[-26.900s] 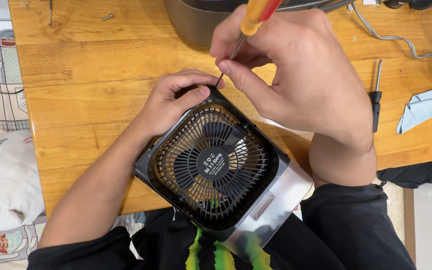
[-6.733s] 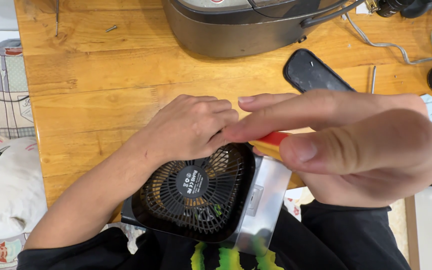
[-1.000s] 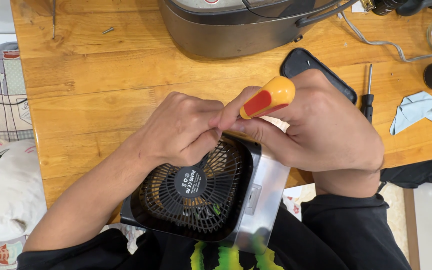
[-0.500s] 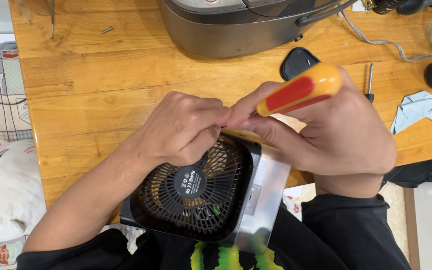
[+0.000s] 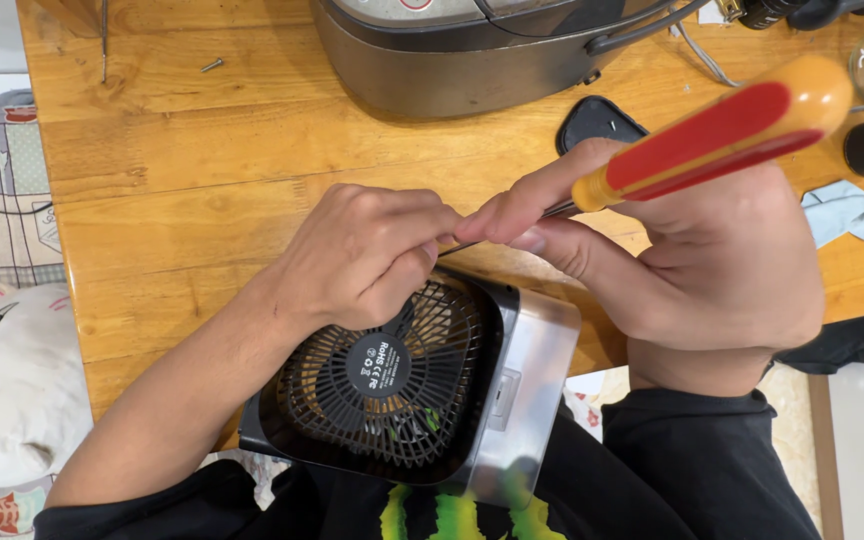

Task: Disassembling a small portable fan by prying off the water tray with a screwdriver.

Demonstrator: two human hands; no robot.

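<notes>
1. While the left hand (image 5: 367, 255) grips the black fan (image 5: 392, 385) at the bench (image 5: 182, 170) edge, the fan could tip.
2. Right hand (image 5: 692, 260) clasps a red-handled screwdriver (image 5: 692, 140); its angled tip could slip.

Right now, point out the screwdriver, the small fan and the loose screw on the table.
screwdriver (image 5: 712, 135), head view, on its red and orange handle.
small fan (image 5: 382, 385), head view, on its black grille.
loose screw (image 5: 211, 65), head view, on its shaft.

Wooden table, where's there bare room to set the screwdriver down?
The wooden table is bare left of the left hand, between the loose screw and the fan. It is crowded at the right, around the black case and blue cloth.
</notes>
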